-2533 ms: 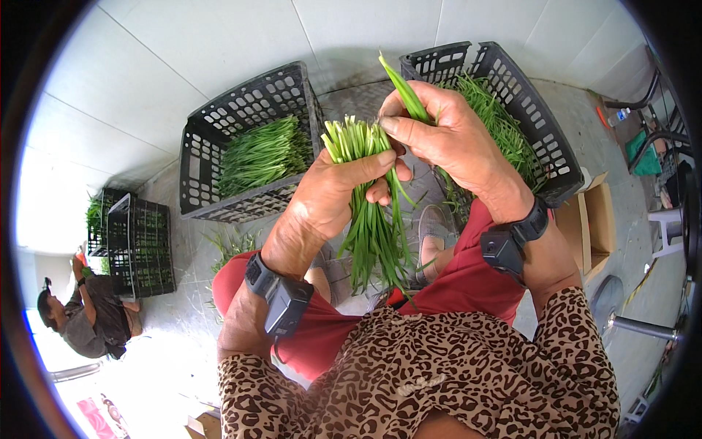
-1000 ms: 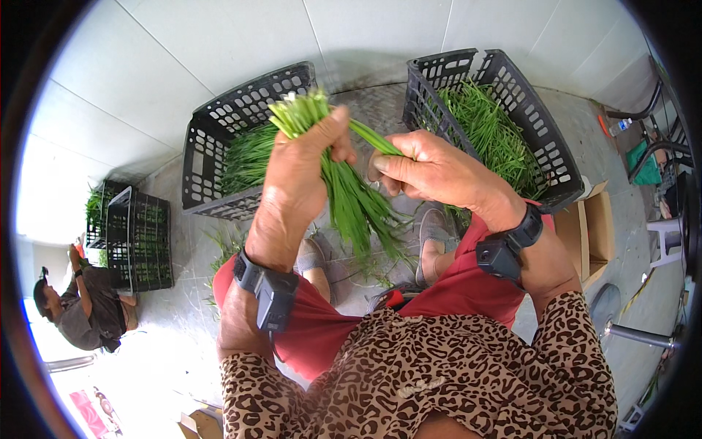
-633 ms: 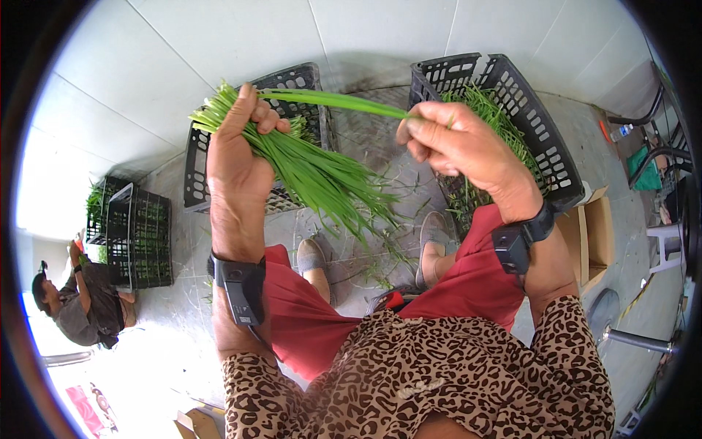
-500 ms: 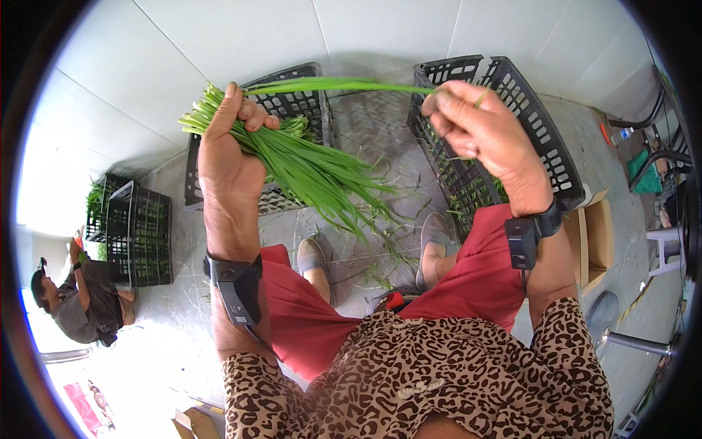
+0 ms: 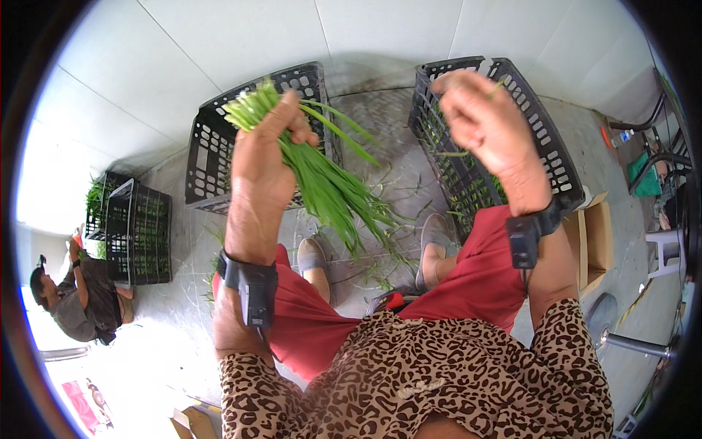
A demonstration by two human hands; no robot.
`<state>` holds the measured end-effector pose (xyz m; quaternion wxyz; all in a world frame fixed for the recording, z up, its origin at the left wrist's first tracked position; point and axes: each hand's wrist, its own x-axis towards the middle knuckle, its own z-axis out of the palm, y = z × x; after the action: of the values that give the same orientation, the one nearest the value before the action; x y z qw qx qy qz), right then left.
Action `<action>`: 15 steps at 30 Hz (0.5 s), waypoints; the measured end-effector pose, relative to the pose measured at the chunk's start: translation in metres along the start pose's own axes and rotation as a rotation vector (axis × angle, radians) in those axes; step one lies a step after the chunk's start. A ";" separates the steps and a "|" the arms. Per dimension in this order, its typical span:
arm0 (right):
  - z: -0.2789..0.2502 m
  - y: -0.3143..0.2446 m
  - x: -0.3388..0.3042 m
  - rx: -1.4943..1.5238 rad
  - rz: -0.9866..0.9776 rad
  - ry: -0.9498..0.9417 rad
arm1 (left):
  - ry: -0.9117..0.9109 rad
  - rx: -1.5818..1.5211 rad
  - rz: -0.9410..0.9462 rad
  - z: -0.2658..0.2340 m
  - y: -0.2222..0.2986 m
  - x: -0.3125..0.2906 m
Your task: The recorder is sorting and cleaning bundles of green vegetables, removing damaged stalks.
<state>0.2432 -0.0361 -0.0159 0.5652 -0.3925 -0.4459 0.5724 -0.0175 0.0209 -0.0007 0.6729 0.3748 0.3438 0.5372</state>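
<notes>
My left hand (image 5: 267,154) is closed around a bunch of garlic chives (image 5: 329,190). The pale cut ends stick out past the thumb, and the long green leaves hang down to the right. A couple of loose leaves (image 5: 344,132) stand apart from the bunch. Behind this hand is a black slatted crate (image 5: 212,157). My right hand (image 5: 486,121), blurred, is raised over a second black crate (image 5: 541,121) that has greens inside. Its fingers are curled in, with small green scraps beside them; whether anything is between the fingertips is hidden.
Chive scraps (image 5: 380,274) litter the grey floor between my shoes. More black crates (image 5: 139,234) stand at the left, beside a seated person (image 5: 84,293). To the right are a cardboard box (image 5: 596,245), a metal pole (image 5: 636,344) and a light stool (image 5: 664,252).
My left hand has moved right and turned with the bunch. The leaf that stretched between both hands now droops from the bunch, free of my right hand, which has risen slightly.
</notes>
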 end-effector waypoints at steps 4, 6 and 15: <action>0.042 0.013 -0.011 -0.387 0.015 -0.159 | -0.111 0.051 -0.062 0.016 -0.019 -0.007; 0.048 0.021 -0.014 -0.499 -0.044 -0.186 | -0.145 0.061 -0.077 0.020 -0.025 -0.008; 0.046 0.022 -0.014 -0.606 -0.097 -0.257 | -0.207 0.104 -0.123 0.030 -0.025 -0.017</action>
<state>0.1940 -0.0526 -0.0242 0.3884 -0.4456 -0.6819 0.4308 0.0166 -0.0033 -0.0070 0.7161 0.4407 0.3223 0.4349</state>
